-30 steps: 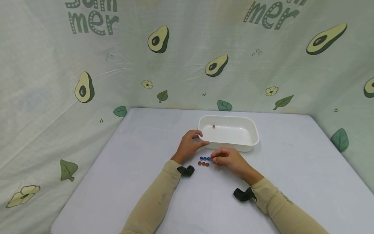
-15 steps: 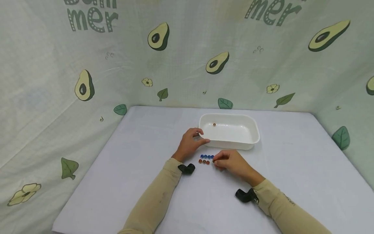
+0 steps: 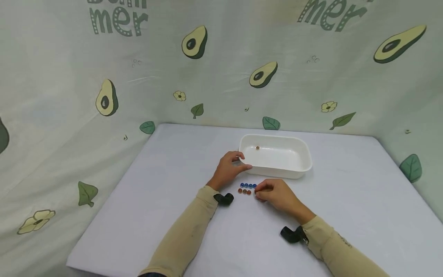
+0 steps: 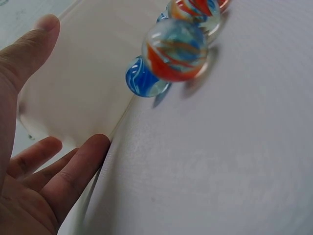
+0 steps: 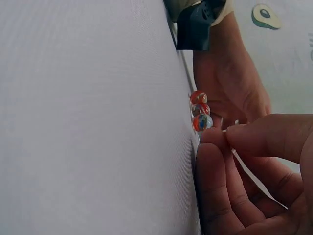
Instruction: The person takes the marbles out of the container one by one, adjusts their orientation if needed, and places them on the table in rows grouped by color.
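Observation:
Both hands work around a white plastic tray (image 3: 277,169) and two short rows of glass marbles. My left hand (image 3: 228,167) holds the tray's near left corner, fingers at the left rim and thumb against the front wall. In front of the tray lies a row of several blue marbles (image 3: 246,185). Nearer to me is a row of orange-streaked marbles (image 3: 244,191), seen close in the left wrist view as clear glass with swirls (image 4: 176,51). My right hand (image 3: 277,195) pinches a small dark marble at the rows' right end, mostly hidden by the fingertips.
One amber marble (image 3: 257,148) lies inside the tray near its far left. A white cloth covers the table (image 3: 166,165). Behind hangs a printed curtain (image 3: 221,77) with avocados and leaves. Black camera mounts (image 3: 292,234) sit on both wrists.
My right hand has shifted slightly toward me, from the blue row's end to the orange row's end. Another blue marble now shows at the blue row's right end. My left hand keeps its place.

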The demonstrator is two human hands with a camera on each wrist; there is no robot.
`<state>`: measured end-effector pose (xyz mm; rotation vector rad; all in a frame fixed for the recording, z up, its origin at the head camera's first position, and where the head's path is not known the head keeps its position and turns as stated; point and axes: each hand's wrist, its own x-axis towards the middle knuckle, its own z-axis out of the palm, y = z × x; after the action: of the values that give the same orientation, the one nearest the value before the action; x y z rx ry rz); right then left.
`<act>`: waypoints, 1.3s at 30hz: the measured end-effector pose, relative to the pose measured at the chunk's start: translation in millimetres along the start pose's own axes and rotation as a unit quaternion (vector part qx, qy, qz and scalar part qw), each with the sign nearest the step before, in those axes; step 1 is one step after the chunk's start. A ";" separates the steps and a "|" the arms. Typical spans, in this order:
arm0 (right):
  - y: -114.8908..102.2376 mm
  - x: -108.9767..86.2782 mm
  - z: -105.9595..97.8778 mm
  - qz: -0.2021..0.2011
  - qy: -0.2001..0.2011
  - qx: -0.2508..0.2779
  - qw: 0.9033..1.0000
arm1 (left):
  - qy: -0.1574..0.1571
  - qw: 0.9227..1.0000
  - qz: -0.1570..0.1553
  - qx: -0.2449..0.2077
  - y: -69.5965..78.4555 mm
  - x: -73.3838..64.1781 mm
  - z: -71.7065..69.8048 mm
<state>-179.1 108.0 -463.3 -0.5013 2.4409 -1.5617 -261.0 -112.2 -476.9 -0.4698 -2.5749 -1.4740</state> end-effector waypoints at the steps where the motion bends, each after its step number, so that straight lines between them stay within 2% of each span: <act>1: 0.7 -1.3 -1.9 0.005 0.006 -0.004 1.000 | -0.005 1.000 0.001 -0.003 1.1 1.6 2.7; 6: 3.9 -3.1 -5.9 0.010 0.019 -0.031 0.999 | -0.006 1.000 0.004 -0.002 4.3 4.8 9.9; 16: 0.9 2.0 1.9 -0.004 0.032 -0.090 0.995 | 0.002 1.000 -0.003 0.006 2.5 1.8 4.5; 21: 2.0 3.7 4.5 -0.017 0.046 -0.124 0.991 | 0.007 1.000 0.004 0.003 1.2 1.0 2.8; 26: 0.5 4.3 8.0 -0.032 0.048 -0.120 0.991 | 0.008 1.000 0.006 0.006 1.5 -0.5 0.7; 31: -1.4 3.5 10.7 -0.025 0.050 -0.110 0.992 | 0.001 1.000 0.004 0.009 1.0 -1.1 -0.1; 39: -1.8 3.0 11.6 -0.035 0.062 -0.124 0.990 | -0.002 1.000 0.003 0.011 0.0 0.0 0.6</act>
<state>-177.5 96.5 -466.5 -0.5516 2.7602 -1.3574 -261.0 -111.6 -477.2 -0.4775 -2.5887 -1.4423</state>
